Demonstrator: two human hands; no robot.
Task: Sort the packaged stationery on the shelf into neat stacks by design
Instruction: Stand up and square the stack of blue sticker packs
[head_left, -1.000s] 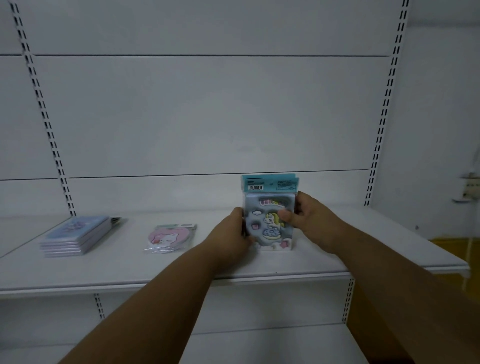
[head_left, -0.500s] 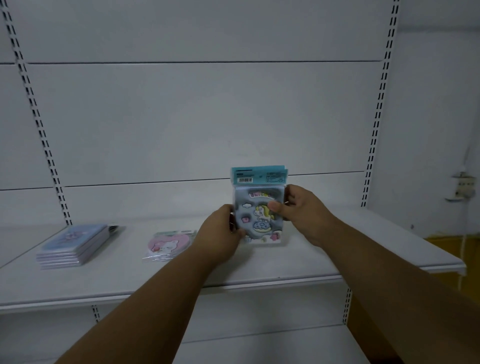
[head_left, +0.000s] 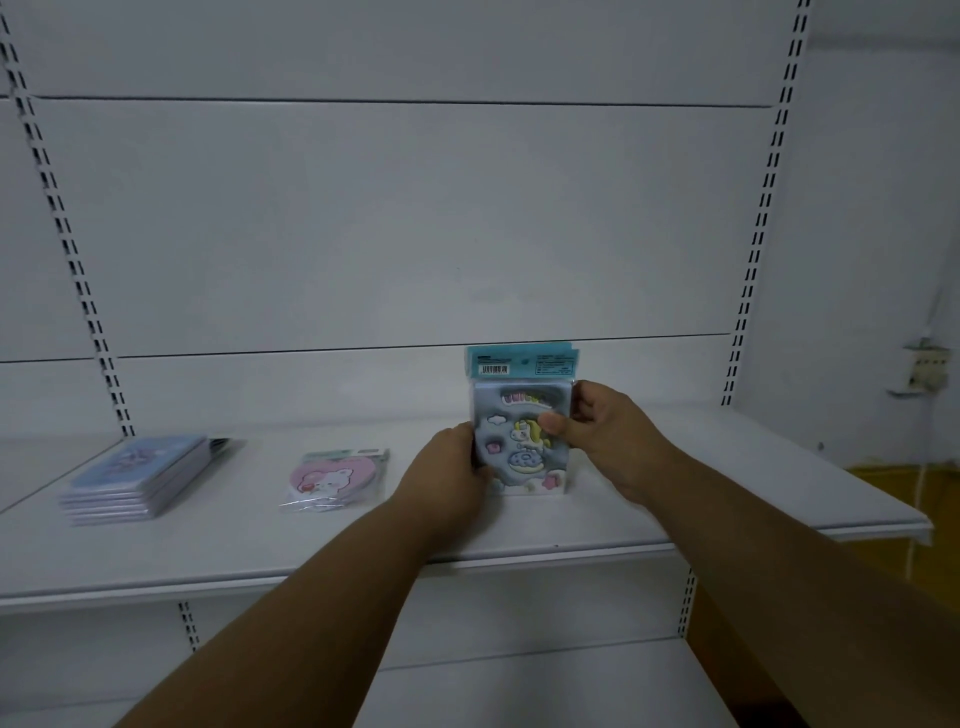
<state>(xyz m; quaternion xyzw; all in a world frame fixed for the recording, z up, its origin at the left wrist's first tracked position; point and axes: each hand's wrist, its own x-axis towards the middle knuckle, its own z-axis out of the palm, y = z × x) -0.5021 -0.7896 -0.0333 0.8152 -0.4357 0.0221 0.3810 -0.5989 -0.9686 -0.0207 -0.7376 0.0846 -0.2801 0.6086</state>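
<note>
A: Where is the unicorn pack (head_left: 521, 434)?

B: Upright on the white shelf (head_left: 727, 483), right of centre, its lower edge on or just above the board; I cannot tell which. Several packs seem bunched together, teal header cards on top.

A: And the hands?

B: The left hand (head_left: 447, 475) grips the pack's left edge, fingers curled round it. The right hand (head_left: 605, 428) pinches the right edge, thumb across the front, fingers behind.

A: What else is on the shelf?

B: A pink heart pack (head_left: 335, 478) lies flat just left of the left hand, apart from it. Farther left, a squared stack of blue packs (head_left: 137, 480) sits near the shelf's left joint.

A: Any open room?

B: Bare board runs from the right hand to the shelf's right end, and along the front lip below both wrists.
</note>
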